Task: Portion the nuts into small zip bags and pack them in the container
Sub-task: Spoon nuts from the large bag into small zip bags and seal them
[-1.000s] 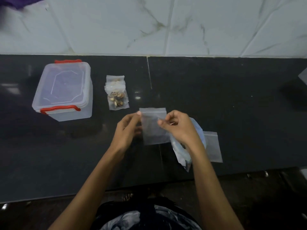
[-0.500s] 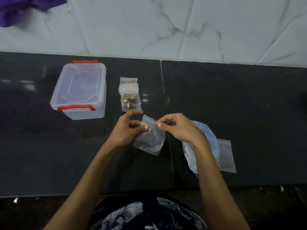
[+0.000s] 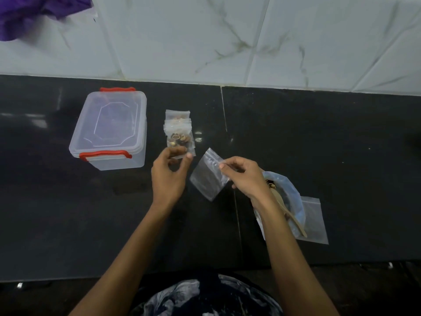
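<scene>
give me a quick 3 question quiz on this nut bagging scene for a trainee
1. True or false: the container has its lid on.
2. Which hand pinches the empty bag? A) left hand B) right hand C) neither
3. Fill in: the left hand reaches to the stack of filled ____ beside the container.

Key:
1. True; the lid is on, red latches at both ends.
2. B; the right hand pinches it by one edge.
3. bags; the filled bags lie right of the container.
</scene>
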`<state>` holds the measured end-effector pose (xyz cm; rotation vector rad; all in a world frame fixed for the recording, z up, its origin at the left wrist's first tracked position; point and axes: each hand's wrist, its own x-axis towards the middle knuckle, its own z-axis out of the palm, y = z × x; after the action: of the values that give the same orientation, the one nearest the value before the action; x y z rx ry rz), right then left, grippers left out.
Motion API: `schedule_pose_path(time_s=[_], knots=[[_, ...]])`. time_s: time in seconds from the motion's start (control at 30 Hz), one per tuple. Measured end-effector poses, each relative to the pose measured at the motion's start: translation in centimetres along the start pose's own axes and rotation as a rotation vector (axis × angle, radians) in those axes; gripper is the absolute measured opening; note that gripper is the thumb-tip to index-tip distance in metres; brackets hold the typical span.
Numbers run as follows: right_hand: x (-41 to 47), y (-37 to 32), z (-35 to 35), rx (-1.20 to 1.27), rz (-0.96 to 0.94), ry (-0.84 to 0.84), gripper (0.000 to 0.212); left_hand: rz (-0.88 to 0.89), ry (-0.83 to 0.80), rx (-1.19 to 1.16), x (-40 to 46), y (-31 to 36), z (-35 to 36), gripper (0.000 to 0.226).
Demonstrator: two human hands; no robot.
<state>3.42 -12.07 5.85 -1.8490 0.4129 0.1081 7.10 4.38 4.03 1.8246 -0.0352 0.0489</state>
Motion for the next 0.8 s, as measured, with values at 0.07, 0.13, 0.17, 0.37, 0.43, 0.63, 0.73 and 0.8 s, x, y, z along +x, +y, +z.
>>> schedule_pose_path(time_s=[0.07,0.13,0.17,0.37,0.43,0.63,0.73,0.8], knots=[[0.0,-0.3,0.3,0.110,0.065,0.042,0.009,0.053,0.073,-0.065,0.0,0.2,0.1,0.009],[0.0,-0.5,0.6,0.203,0.105,0.046,0.013,0.057,-0.004,-0.119,0.0,0.4,0.3,0.012],[-0.1,-0.5,0.7,0.228,0.104,0.040,0.015,0.039,-0.063,-0.142,-0.1,0.4,0.5,0.017],[0.2,0.0,2.0,0.246,-0.019,0.056,0.019,-0.066,-0.150,-0.231,-0.5,0.5,1.9,0.029],[0.2,0.3,2.1,0.220,-0.024,0.070,0.016,-0.084,-0.160,-0.247,-0.5,0.3,2.0,0.026],[-0.2,0.7,1.7,0.160,-0.015,-0.026,0.021,-0.135,-0.243,-0.253,-0.6,0.0,2.3,0.019],[-0.4,1.0,1.7,0.137,-0.040,-0.060,0.022,-0.175,-0.266,-0.286,-0.8,-0.2,2.3,0.022],[-0.6,1.3,1.8,0.131,-0.053,-0.040,0.022,-0.205,-0.287,-0.312,-0.8,-0.2,2.1,0.022]])
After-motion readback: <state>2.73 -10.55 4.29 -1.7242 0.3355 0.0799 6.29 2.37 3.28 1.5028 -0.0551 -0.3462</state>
